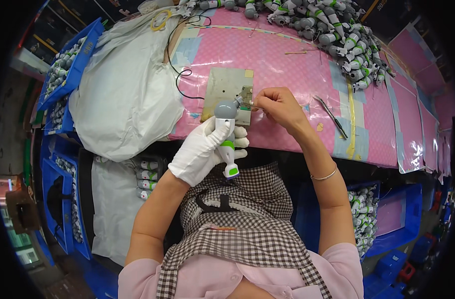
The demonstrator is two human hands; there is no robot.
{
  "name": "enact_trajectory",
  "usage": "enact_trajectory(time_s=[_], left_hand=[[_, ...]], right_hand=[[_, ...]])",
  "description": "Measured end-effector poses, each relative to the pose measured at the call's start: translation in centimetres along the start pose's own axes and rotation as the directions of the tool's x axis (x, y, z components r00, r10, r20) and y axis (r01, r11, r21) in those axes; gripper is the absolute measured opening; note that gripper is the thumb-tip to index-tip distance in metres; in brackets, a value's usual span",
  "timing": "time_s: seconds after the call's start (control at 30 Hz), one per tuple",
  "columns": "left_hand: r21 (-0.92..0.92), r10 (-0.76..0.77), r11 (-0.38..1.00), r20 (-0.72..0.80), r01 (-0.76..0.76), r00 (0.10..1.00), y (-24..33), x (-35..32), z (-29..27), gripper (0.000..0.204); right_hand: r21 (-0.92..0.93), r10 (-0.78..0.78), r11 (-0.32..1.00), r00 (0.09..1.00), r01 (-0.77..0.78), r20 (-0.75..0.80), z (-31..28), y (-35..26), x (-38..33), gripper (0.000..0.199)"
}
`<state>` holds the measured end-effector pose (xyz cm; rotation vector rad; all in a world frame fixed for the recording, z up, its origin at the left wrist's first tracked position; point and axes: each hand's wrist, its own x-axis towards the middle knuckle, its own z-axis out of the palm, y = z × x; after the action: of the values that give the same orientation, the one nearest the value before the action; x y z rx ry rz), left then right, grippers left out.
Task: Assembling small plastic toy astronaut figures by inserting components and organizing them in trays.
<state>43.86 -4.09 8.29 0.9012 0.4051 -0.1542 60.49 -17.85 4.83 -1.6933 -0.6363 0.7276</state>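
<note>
Apron: a checked apron [247, 219] is lying over the person's lap, nearest the camera, with a pink top under it.
Left hand: the left hand [203, 149], wearing a white glove, is clenching around the white body of a toy wand [226, 134], holding it upright just in front of the worktop's near edge.
Toy wand: its grey ball head is pointing up toward the worktop and its green-ringed foot is hanging down over the lap.
Right hand: the right hand [279, 105], bare, is pinching something thin between fingertips beside the wand's grey head; what it is pinching is too small to tell.
Metal plate: a square grey plate [226, 89] is lying on the pink worktop [287, 65] just behind both hands, with a small fixture at its right edge.
Tweezers: a slim metal tool [331, 116] is lying to the right of the right hand, apart from it.
White bag: a large white bag [125, 94] is sitting at the left of the worktop.
Far pile: many similar grey, white and green toys [332, 30] are heaping along the far edge.
</note>
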Motion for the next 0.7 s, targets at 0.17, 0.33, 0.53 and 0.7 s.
enact_trajectory(time_s=[0.17, 0.33, 0.53, 0.7], left_hand=[[0.033, 0.070, 0.997, -0.011, -0.070, 0.997, -0.2, 0.9, -0.2, 0.038], [-0.037, 0.072, 0.997, 0.006, -0.072, 0.997, -0.3, 1.1, -0.7, 0.037], [-0.035, 0.071, 0.997, -0.002, -0.071, 0.997, -0.4, 1.3, -0.8, 0.037], [-0.066, 0.065, 0.996, 0.008, -0.064, 0.998, -0.4, 1.4, -1.1, 0.035]], right_hand=[[0.153, 0.103, 0.981, 0.989, -0.118, 0.102, -0.3, 0.3, 0.5, 0.020], [0.076, 0.085, 0.993, 0.990, -0.093, 0.112, -0.3, 0.1, 0.7, 0.021], [0.242, 0.189, 0.944, 0.968, -0.226, 0.166, -0.2, 0.2, 0.5, 0.018], [-0.097, 0.155, 0.984, 0.985, -0.148, 0.077, -0.3, -0.9, 1.1, 0.019]])
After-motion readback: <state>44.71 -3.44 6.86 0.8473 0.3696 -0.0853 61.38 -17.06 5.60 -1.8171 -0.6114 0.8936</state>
